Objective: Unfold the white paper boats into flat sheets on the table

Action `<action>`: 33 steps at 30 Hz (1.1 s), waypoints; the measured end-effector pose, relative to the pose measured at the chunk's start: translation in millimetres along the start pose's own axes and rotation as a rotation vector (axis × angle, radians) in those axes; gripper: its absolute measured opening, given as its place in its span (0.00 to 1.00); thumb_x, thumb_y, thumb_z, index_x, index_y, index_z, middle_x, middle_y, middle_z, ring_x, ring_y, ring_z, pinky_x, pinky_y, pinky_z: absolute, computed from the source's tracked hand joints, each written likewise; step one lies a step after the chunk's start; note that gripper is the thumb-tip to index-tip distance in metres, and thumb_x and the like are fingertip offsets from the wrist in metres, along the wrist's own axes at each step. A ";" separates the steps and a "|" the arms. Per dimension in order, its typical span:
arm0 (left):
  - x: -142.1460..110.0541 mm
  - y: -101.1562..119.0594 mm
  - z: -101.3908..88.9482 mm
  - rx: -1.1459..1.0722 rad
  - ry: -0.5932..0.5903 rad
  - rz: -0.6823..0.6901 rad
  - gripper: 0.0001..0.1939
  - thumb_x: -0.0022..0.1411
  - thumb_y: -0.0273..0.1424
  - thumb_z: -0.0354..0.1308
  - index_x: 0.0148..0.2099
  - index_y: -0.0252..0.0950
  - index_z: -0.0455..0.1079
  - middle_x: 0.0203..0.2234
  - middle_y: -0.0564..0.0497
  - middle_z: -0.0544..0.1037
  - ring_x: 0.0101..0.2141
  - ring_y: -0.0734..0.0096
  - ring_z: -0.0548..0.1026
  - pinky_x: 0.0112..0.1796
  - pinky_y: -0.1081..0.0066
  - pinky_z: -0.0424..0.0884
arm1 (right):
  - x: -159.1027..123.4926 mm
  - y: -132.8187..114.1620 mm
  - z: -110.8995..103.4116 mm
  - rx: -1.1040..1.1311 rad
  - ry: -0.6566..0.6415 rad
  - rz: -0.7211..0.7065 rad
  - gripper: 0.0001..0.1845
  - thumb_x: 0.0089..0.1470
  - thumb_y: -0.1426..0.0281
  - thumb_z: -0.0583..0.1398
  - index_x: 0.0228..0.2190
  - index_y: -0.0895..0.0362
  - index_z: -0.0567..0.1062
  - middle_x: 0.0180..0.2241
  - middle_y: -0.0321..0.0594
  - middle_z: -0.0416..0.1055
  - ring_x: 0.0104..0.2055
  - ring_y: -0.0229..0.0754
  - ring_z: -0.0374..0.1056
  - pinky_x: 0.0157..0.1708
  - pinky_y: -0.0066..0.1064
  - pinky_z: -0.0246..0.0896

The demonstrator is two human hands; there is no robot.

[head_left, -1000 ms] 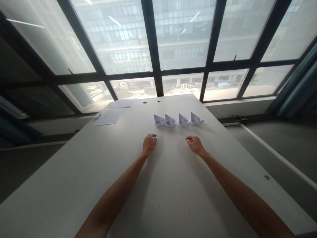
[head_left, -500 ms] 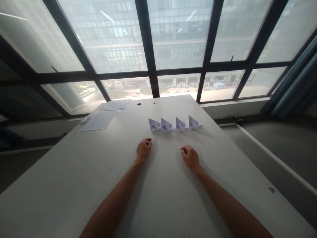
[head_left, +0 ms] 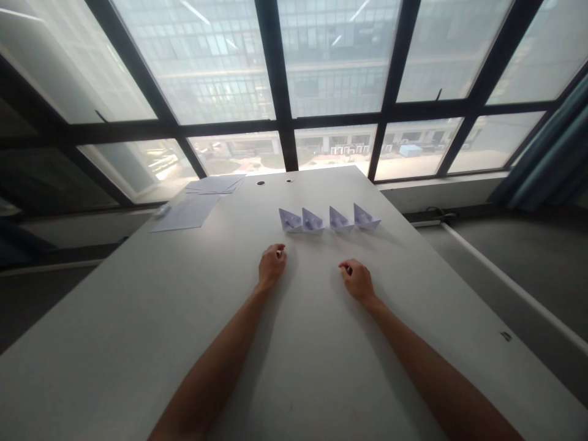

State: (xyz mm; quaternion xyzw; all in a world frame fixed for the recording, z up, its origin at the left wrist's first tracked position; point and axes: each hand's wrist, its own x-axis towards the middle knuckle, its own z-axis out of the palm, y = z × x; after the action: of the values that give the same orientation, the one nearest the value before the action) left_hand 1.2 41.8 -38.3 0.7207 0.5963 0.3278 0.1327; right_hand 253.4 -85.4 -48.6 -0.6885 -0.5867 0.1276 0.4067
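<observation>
My left hand (head_left: 272, 264) rests on the white table (head_left: 312, 367) with its fingers curled in and nothing seen in them. To its right, a short way off, my right hand (head_left: 357, 278) lies in the same loosely closed form, also holding nothing visible. Beyond both hands stand several folded white paper boats in a row: the leftmost paper boat (head_left: 290, 222), one close beside it (head_left: 313, 223), then a third paper boat (head_left: 340, 221) and the rightmost paper boat (head_left: 366, 218). Neither hand touches a boat. The left hand is nearest the leftmost one.
Flat white paper sheets (head_left: 186, 214) lie at the table's far left, with a small crumpled white item (head_left: 162, 211) at their edge. Two round holes, one a cable hole (head_left: 261, 183), sit near the far end. Windows and a blue curtain (head_left: 528, 174) stand beyond.
The whole view has shifted slightly, so table, boats and hands appear a little higher and further right. The hands keep their closed form, and the boats stay in place on the table.
</observation>
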 end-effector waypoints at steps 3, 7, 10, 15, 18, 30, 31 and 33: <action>-0.5 1.3 -0.1 -0.029 0.031 -0.010 0.16 0.62 0.26 0.53 0.51 0.36 0.71 0.42 0.47 0.77 0.35 0.68 0.75 0.42 0.70 0.70 | 0.8 0.0 1.6 -0.019 -0.003 -0.007 0.12 0.54 0.72 0.55 0.33 0.56 0.78 0.34 0.40 0.77 0.35 0.41 0.70 0.39 0.29 0.60; 12.8 4.3 1.7 -0.046 0.049 -0.091 0.19 0.62 0.28 0.53 0.56 0.36 0.70 0.48 0.44 0.73 0.35 0.68 0.76 0.45 0.68 0.70 | 1.8 0.2 3.5 -0.041 0.000 -0.026 0.12 0.54 0.72 0.55 0.33 0.56 0.78 0.35 0.41 0.77 0.36 0.42 0.70 0.40 0.29 0.59; 38.7 6.6 5.6 -0.049 0.064 -0.162 0.17 0.63 0.28 0.52 0.53 0.35 0.71 0.50 0.42 0.73 0.42 0.64 0.75 0.50 0.67 0.67 | 2.7 -0.5 3.6 -0.062 -0.007 -0.024 0.11 0.54 0.72 0.55 0.33 0.56 0.78 0.35 0.40 0.77 0.37 0.42 0.70 0.39 0.29 0.58; 88.1 9.1 16.9 -0.057 0.036 -0.272 0.15 0.66 0.31 0.48 0.48 0.35 0.74 0.44 0.41 0.79 0.47 0.58 0.75 0.48 0.65 0.66 | 5.0 -4.0 2.1 -0.111 -0.029 0.012 0.11 0.55 0.71 0.55 0.33 0.54 0.79 0.35 0.40 0.78 0.37 0.43 0.71 0.38 0.30 0.57; 101.9 8.6 23.2 -0.071 -0.017 -0.296 0.13 0.64 0.33 0.53 0.43 0.34 0.77 0.41 0.41 0.81 0.44 0.55 0.76 0.45 0.66 0.67 | 6.0 -5.8 1.9 -0.133 -0.037 0.031 0.11 0.56 0.70 0.55 0.34 0.54 0.79 0.36 0.40 0.78 0.37 0.43 0.71 0.37 0.30 0.56; 89.6 3.3 20.2 -0.212 0.116 -0.356 0.13 0.60 0.32 0.58 0.43 0.30 0.79 0.40 0.39 0.81 0.42 0.59 0.79 0.40 0.71 0.70 | 7.2 -6.6 4.0 -0.147 -0.038 0.018 0.12 0.56 0.70 0.55 0.33 0.53 0.79 0.35 0.41 0.78 0.37 0.45 0.71 0.36 0.31 0.57; 86.0 3.6 16.1 -0.223 0.135 -0.351 0.13 0.59 0.32 0.59 0.43 0.30 0.79 0.39 0.39 0.82 0.41 0.59 0.79 0.40 0.71 0.70 | 7.5 -5.5 4.3 -0.134 -0.035 0.021 0.11 0.55 0.70 0.55 0.33 0.53 0.79 0.35 0.41 0.78 0.37 0.45 0.71 0.36 0.31 0.58; 73.9 4.3 6.0 -0.244 0.163 -0.328 0.13 0.57 0.33 0.61 0.41 0.31 0.79 0.37 0.40 0.82 0.39 0.60 0.80 0.40 0.71 0.71 | 8.5 -3.9 5.4 -0.080 -0.019 0.021 0.11 0.55 0.70 0.55 0.33 0.53 0.79 0.35 0.41 0.78 0.36 0.45 0.71 0.36 0.32 0.59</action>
State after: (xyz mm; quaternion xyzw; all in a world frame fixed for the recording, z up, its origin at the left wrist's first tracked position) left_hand 13.7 111.8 -17.1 0.5636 0.6702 0.4289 0.2218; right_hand 249.5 -75.5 -46.6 -0.7092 -0.5879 0.1150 0.3717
